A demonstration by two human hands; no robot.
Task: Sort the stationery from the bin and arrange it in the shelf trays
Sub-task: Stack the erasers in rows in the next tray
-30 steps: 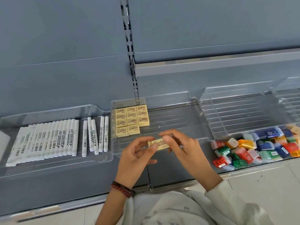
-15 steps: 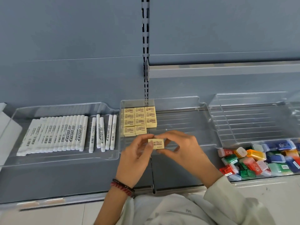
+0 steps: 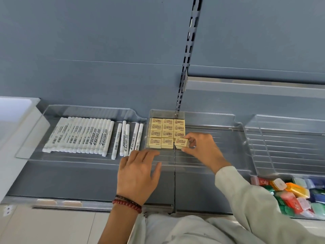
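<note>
Pinching a small cream rectangular rubber eraser (image 3: 182, 142) at its right end, the right hand (image 3: 202, 150) is holding it at the front-right corner of the matching eraser block (image 3: 167, 131) inside the clear plastic middle tray (image 3: 211, 118). The left hand (image 3: 139, 171) is hovering flat, fingers relaxed, grasping nothing. The eraser is probably light, firm and grippy, so a gentle pinch across its edges should do.

Bright and evenly lit, blown out on the white box-like shape (image 3: 15, 110) at the left edge, with pale glare along the rims of the clear plastic trays (image 3: 207, 113), only faint shadows, soft smeared print on the cream rectangular erasers (image 3: 168, 127), and the dark slotted metal upright (image 3: 186, 55) leaning and bowed by wide-angle distortion.
</note>
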